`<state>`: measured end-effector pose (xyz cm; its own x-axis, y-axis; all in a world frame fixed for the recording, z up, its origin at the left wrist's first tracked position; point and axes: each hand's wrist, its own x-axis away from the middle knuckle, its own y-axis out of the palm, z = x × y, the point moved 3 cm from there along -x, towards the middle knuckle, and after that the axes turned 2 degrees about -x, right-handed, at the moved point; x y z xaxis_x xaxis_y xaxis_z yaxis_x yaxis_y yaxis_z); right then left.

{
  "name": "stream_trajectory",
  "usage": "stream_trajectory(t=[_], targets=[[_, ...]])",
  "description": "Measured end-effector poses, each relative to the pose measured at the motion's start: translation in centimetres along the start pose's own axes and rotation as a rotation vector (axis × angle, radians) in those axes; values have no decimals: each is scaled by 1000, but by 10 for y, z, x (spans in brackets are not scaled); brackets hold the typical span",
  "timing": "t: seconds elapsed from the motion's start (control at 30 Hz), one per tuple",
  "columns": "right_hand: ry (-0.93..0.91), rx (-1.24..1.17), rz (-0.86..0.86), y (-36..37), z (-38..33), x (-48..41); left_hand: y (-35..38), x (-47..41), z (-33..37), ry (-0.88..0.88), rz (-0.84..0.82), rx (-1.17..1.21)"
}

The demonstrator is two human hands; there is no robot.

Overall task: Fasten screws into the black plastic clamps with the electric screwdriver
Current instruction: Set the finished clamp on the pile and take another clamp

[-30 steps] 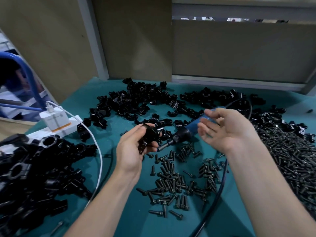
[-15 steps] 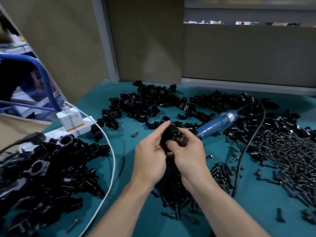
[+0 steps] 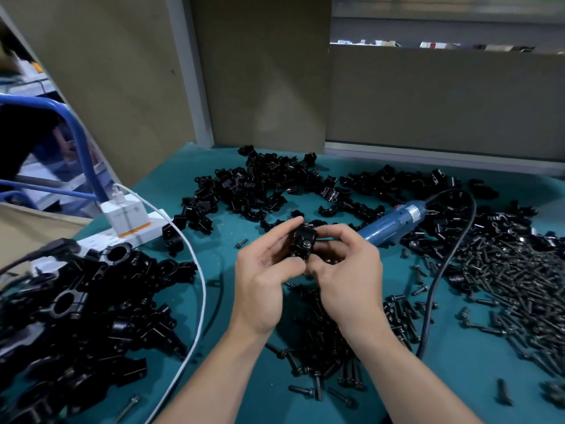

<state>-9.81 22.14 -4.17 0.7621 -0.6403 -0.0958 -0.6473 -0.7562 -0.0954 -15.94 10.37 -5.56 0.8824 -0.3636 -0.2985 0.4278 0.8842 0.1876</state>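
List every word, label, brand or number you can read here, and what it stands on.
Nothing here can be read clearly.
White charger: grey logo and faint print, too blurred to read.
Electric screwdriver: pale label near the cable end, print too small to read.
Black clamp: no marking visible.

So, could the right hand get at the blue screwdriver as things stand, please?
Probably yes: the screwdriver lies uncovered just beyond the right hand, though that hand must first release the clamp.
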Motion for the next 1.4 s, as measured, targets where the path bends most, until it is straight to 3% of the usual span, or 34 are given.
stream_trajectory(t=[0.3, 0.43, 0.5, 0.6, 0.73, 0.83, 0.97, 1.1, 1.2, 1.4], targets=[[-147, 135, -12, -4, -4, 3, 4, -4, -2, -14, 24, -49], [-181, 225, -73, -5, -7, 2, 11, -3, -2, -140, 161, -65], [-183, 230, -100, -9, -10, 2, 8, -3, 11, -83, 139, -265], [-197, 161, -248, -4, -22, 9, -7, -1, 49, 136, -9, -705], [-170, 75, -406, 39, -42, 25, -54, 12, 90, 167, 228, -834], [-232, 88, -504, 87, -56, 35, -91, 31, 109, 68, 431, -843], [-338, 163, -555, 159, -69, 50, -144, 58, 134, -31, 737, -1154], [-435, 263, -599, 212, -76, 65, -184, 68, 130, -182, 619, -1059], [-494, 383, -673, 235, -69, 76, -199, 77, 117, -243, 488, -1170], [-523, 429, -741, 230, -71, 82, -213, 82, 114, -178, 585, -1218]])
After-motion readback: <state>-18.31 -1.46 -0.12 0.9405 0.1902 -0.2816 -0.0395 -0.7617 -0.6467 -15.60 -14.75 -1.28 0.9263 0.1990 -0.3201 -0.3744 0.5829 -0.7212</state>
